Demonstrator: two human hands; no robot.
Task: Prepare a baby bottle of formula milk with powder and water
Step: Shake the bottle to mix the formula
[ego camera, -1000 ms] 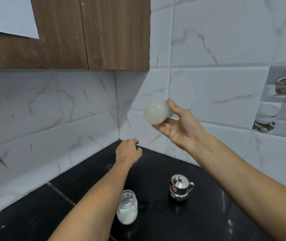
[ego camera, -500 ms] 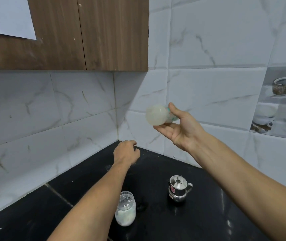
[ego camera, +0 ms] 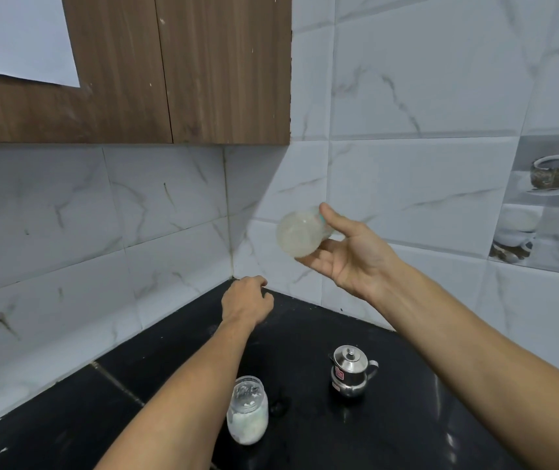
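My right hand (ego camera: 349, 256) holds the baby bottle (ego camera: 300, 235) up in the air in front of the tiled wall, thumb over it and fingers under it. The bottle lies on its side with its milky base toward me; a bit of teal shows near its top. My left hand (ego camera: 246, 301) hovers lower, above the back corner of the black counter (ego camera: 407, 429), fingers curled, with nothing visible in it. A clear jar (ego camera: 247, 415) with white powder stands open on the counter beside my left forearm. A small steel kettle (ego camera: 351, 371) with a lid stands to its right.
Wooden wall cabinets (ego camera: 176, 69) hang above the left wall, with a white sheet on one door. Marble-look tiles cover both walls meeting at the corner. A small dark item (ego camera: 278, 407) lies just right of the jar.
The bottle has shifted slightly in my right hand, which stays raised at about the same spot. My left hand has barely moved above the counter corner.
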